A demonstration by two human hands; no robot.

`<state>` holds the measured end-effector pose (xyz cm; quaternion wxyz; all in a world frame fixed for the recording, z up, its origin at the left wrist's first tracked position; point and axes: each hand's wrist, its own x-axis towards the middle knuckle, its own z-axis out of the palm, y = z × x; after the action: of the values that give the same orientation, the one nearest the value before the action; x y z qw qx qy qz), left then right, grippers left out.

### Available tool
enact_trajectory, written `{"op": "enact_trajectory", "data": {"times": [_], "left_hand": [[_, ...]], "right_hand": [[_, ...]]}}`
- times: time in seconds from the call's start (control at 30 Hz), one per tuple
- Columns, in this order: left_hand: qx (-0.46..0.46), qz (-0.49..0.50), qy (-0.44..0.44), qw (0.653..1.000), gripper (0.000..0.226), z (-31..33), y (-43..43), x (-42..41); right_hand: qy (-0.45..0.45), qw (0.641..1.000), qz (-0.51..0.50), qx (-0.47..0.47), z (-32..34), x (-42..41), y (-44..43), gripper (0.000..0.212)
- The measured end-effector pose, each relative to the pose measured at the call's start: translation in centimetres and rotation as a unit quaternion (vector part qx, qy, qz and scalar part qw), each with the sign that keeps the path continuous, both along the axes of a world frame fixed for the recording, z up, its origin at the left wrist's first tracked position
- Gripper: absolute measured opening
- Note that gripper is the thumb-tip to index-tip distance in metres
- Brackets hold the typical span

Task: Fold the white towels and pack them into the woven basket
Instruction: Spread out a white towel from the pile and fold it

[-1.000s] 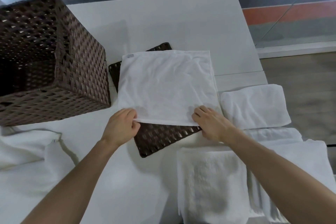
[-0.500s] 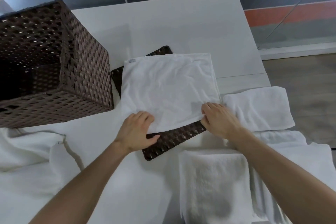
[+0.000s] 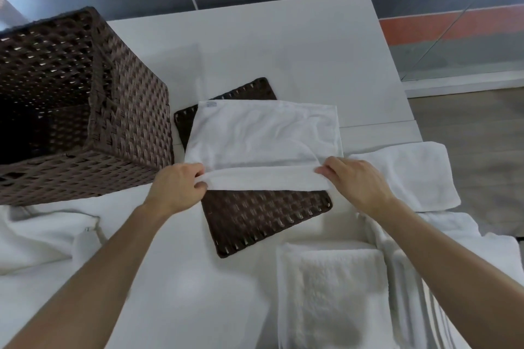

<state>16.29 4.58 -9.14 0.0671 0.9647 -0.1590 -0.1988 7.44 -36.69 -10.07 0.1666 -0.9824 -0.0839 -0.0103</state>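
Lifted moments ago, the near edge of the towel (image 3: 263, 133) folds forward, corners pinched by your left hand (image 3: 175, 187) and right hand (image 3: 357, 181).

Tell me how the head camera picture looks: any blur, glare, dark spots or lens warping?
Head view: wide-angle stretch toward the corners; the woven basket interior falls to near black; the white towel is bright but keeps its texture; shadows on the table are soft; no marked motion blur.

We see a flat white table (image 3: 283, 51) under our right hand (image 3: 358, 183), a brown wooden floor (image 3: 482, 122) right of it.
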Motion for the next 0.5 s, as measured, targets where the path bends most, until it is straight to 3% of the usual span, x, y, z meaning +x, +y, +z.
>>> {"op": "enact_trajectory", "data": {"times": [0.13, 0.37, 0.5], "left_hand": [[0.040, -0.026, 0.052, 0.998, 0.023, 3.6, -0.6, 4.1], [0.035, -0.033, -0.006, 0.999, 0.012, 5.6, -3.5, 14.2], [0.052, -0.040, -0.018, 0.998, 0.010, 3.7, -4.5, 18.7]], "right_hand": [[0.024, 0.999, -0.028, 0.025, 1.1, 2.0, -1.6, 0.047], [0.068, 0.995, -0.063, 0.032, 0.4, 9.3, -4.3, 0.019], [0.081, 0.992, -0.095, 0.023, -0.9, 13.1, -5.1, 0.016]]}}
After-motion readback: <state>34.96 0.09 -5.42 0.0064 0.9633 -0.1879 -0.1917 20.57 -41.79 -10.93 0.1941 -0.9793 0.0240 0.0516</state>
